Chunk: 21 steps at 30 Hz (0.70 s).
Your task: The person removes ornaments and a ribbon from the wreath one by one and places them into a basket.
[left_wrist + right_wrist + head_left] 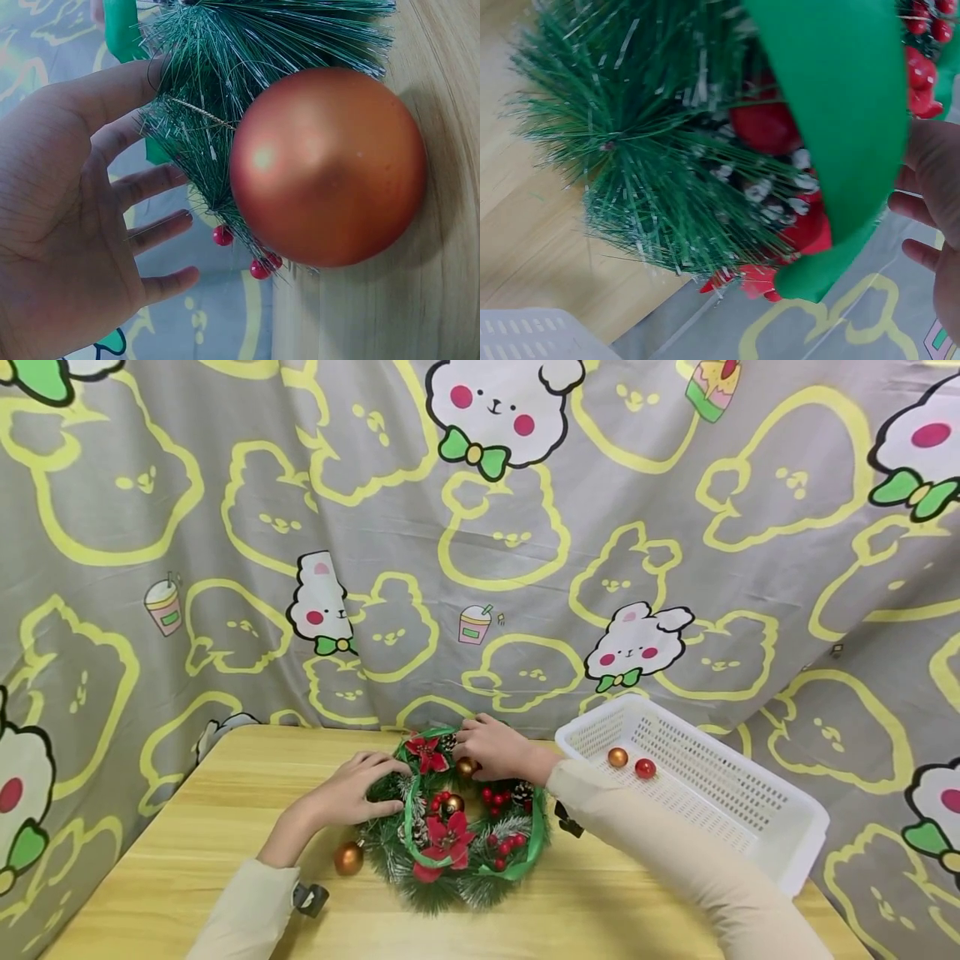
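1. Green pine wreath [457, 827] lies flat on the wooden desk [187, 860], about midway along its far edge, wound with a green ribbon [534, 843] and dotted with red flowers and berries.
2. Left hand [352, 793] rests on the wreath's left rim, fingers straight and relaxed against the needles, gripping nothing; the left wrist view shows the same spread fingers [142, 187] touching the needles.
3. Right hand [495, 750] lies over the wreath's far rim, fingers curled down around a gold ball [466, 767] set among the needles there. Whether they truly pinch it, I cannot tell for sure.
4. Copper ball [348, 858] sits at the wreath's near-left rim, touching the needles, just below the left hand; that hand is much the nearer one to it.
5. White basket [750, 827] stands near the desk's right edge, well apart from the wreath, holding one gold and one red ball [645, 768].
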Each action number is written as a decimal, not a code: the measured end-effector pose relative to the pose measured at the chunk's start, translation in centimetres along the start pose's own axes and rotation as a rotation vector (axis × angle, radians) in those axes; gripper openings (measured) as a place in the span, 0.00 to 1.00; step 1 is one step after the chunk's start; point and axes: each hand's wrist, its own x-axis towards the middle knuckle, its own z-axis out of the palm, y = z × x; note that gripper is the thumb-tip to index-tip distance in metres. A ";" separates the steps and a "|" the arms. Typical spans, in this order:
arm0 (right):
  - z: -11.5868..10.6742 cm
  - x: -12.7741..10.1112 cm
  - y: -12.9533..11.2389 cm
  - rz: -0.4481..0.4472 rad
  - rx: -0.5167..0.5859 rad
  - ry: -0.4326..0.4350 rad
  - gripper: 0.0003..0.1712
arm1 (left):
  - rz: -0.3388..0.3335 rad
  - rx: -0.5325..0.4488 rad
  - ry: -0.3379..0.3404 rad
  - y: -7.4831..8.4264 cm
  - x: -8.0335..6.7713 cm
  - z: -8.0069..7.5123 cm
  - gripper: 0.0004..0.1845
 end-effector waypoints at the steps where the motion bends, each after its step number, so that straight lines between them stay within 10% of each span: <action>1: -0.1 0.0 0.1 0.007 0.021 0.006 0.14 | -0.002 -0.004 -0.001 0.0 0.0 0.0 0.24; 21: -1.7 -1.3 2.0 0.093 0.138 0.027 0.21 | -0.005 -0.008 -0.010 -0.1 0.1 0.0 0.26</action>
